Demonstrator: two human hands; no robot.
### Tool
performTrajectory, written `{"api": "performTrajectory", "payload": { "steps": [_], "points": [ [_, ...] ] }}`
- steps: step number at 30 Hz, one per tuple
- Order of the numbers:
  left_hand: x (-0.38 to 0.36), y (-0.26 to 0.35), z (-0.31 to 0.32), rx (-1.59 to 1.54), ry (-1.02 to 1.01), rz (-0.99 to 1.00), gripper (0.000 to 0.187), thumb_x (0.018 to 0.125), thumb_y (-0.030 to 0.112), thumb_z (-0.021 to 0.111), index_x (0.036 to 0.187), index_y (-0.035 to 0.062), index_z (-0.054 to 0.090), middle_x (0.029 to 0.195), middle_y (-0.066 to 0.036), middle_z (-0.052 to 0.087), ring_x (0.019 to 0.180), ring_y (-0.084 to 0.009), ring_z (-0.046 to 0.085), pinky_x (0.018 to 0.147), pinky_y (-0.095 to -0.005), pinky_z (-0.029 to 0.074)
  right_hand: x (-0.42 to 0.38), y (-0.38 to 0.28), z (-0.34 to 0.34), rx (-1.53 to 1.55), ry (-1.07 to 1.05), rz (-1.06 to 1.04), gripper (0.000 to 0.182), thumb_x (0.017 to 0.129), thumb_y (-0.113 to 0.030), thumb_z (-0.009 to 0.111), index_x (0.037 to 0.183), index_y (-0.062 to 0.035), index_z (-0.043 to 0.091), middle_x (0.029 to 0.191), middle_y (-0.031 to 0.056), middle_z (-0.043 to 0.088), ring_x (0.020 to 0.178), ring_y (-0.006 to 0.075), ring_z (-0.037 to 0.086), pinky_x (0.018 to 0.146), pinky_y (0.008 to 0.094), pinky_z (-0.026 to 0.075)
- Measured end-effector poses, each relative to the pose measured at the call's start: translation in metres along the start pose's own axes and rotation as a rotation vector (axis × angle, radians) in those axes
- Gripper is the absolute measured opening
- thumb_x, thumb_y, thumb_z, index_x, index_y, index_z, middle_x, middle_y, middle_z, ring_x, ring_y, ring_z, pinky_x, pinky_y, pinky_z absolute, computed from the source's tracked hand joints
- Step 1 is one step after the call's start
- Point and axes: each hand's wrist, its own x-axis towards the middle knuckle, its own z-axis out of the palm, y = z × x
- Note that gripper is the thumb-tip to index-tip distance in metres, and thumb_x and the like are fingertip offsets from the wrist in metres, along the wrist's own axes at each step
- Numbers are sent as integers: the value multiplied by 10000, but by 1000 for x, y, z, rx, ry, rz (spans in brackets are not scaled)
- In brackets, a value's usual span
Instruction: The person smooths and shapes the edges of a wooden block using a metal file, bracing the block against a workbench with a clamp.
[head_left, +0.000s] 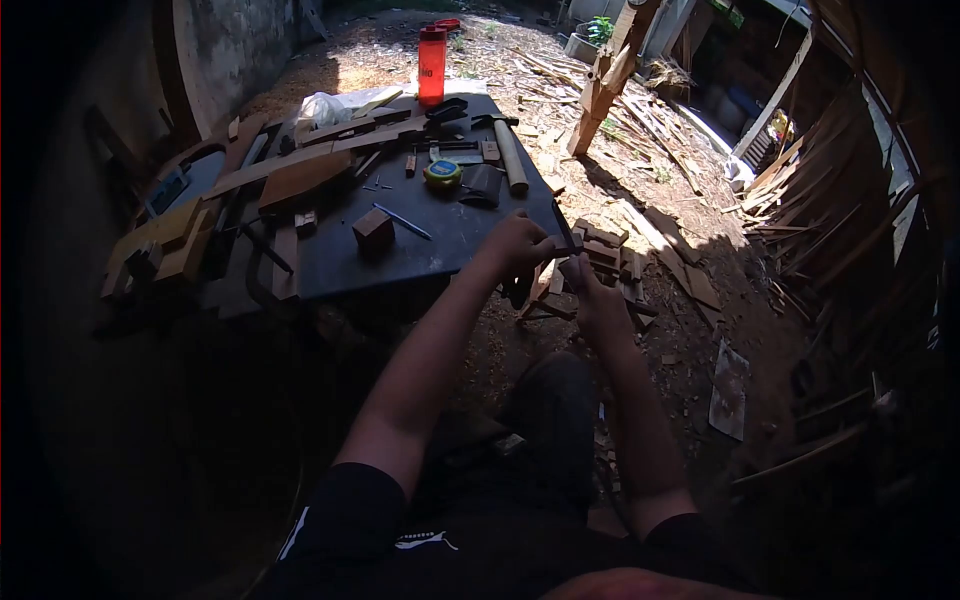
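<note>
My left hand (517, 246) is closed at the right front corner of the dark table (335, 262), its fingers around something I cannot make out. Close beside it, my right hand (598, 300) is closed on a dark, narrow tool (564, 226) that points up and away. A small pale piece lies between the two hands, too small to name. On the tabletop, a wooden block (374, 231) and a blue pen (402, 221) are left of my hands. Farther back are a yellow tape measure (442, 174) and a hammer (509, 158).
Long boards (310, 165) cover the table's left side. A red bottle (432, 66) stands at its back edge. Wood offcuts (604, 250) are piled just beyond my hands. A wooden post (607, 85) rises behind, and scrap wood litters the ground at right.
</note>
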Motion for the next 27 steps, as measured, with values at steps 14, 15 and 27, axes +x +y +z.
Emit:
{"api": "performTrajectory", "payload": {
  "steps": [14,15,27],
  "points": [
    [-86,96,-95,-408,403,122,434,921,258,748,1279,62,599,1216,-73,646,1149,-197,628,997,-414,488,-37,-5,-14,15,-48,29,631,920,21,512,1534,-50,385,870,319,655,826,473,670,718,514,501],
    [-110,120,-124,-287,605,293,552,851,331,814,1309,114,593,1208,-84,682,1129,-205,656,992,-406,491,-49,-1,-16,30,-38,13,639,917,26,515,1537,-55,384,875,317,657,828,472,670,721,512,502],
    [-157,175,-150,299,241,890,639,926,318,735,1414,-8,484,1236,-135,611,1172,-232,582,978,-380,461,-31,-7,-14,-119,-23,-2,542,898,-10,593,1434,0,512,803,275,659,735,430,663,699,503,501]
  ]
}}
